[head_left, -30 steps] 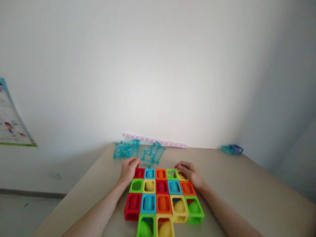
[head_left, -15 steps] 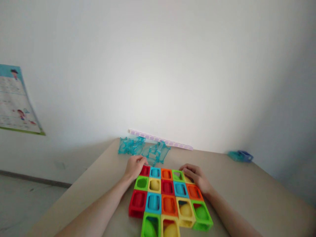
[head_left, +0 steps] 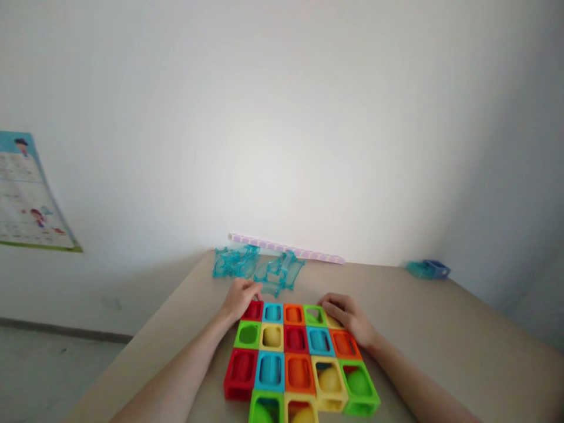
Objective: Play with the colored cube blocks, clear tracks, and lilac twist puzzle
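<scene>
A flat grid of hollow plastic toy blocks [head_left: 295, 339] in red, blue, orange, green and yellow lies on the table in front of me. The rows fit edge to edge, and the near row is cut off by the bottom of the view. My left hand [head_left: 240, 298] grips the far left corner at a red block [head_left: 253, 310], fingers bent around its far side. At the opposite far corner, my right hand [head_left: 348, 315] curls over a yellow block [head_left: 332, 322], covering part of it. The fingertips of both hands are partly hidden.
Translucent teal plastic track pieces [head_left: 278, 270] lie behind the blocks. A long lilac patterned strip [head_left: 286, 248] rests along the wall. At the back right sit a teal piece [head_left: 418, 269] and a dark blue block [head_left: 437, 269]. A poster [head_left: 33, 194] hangs at left.
The view has tilted slightly. In it, the block grid sits a little lower and further left. Both hands keep their hold at the far corners.
</scene>
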`<state>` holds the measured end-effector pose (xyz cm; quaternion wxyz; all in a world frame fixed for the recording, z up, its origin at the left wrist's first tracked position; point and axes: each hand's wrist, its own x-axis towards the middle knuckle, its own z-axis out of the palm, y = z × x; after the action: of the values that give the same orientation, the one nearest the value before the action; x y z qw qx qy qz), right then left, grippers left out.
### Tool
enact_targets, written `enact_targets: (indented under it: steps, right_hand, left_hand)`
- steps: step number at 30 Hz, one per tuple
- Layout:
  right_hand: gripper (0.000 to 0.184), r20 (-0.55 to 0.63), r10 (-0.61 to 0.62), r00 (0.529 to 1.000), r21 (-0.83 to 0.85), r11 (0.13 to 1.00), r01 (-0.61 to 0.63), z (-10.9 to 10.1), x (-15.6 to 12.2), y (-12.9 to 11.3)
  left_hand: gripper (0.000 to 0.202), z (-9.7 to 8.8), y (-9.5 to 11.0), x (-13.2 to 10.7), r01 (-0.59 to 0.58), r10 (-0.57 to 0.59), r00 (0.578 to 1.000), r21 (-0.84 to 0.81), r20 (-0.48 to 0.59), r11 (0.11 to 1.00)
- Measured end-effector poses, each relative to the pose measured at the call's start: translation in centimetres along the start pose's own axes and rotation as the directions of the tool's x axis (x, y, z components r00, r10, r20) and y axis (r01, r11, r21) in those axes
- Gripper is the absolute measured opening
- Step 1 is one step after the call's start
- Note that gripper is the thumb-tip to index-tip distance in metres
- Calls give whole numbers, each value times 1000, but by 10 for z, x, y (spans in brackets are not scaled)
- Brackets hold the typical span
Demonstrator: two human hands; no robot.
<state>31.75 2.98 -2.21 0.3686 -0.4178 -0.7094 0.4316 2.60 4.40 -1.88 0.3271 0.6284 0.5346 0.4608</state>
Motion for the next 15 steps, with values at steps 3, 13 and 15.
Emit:
enact_targets:
  steps: [3, 13, 15]
  right_hand:
    - [34, 0, -5, 1000, -5, 1000, 5, 0, 0, 1]
    - [26, 52, -85, 995, -82, 993, 89, 0, -4, -6]
    - [24, 74, -109, 991, -109, 987, 117, -1, -6, -12]
  left_hand:
    - [41, 0, -2, 0, 1, -1, 1000, -10, 17, 1000]
    - [40, -1, -4, 0, 6, -5, 997, -16, 73, 1000]
    - [40, 0, -3, 0, 13, -11, 996, -16, 88, 1000]
